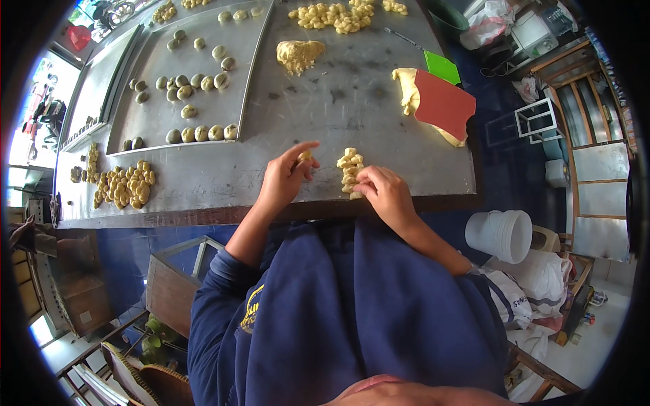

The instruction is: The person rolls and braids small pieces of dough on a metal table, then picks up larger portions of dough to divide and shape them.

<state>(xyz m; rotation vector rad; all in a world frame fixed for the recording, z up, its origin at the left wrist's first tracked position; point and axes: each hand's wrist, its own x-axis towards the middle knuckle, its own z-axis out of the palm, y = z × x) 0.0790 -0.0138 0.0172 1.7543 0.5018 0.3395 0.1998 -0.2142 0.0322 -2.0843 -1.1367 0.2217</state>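
My left hand is raised over the near edge of the metal table, its index finger stretched out. A small yellow dough piece sits between its thumb and fingers. To the right, my right hand has its fingers pinched together at the near end of a short cluster of dough pieces. Whether a piece is between those fingertips is hidden. Farther back on the table lie a larger dough lump and a flat dough slab partly covered by a red sheet.
A metal tray with several round greenish-brown balls stands at the left. Dough pieces are heaped near the left front corner, with more dough pieces at the back. A green-bladed scraper lies near the right edge; a white bucket stands beyond the table.
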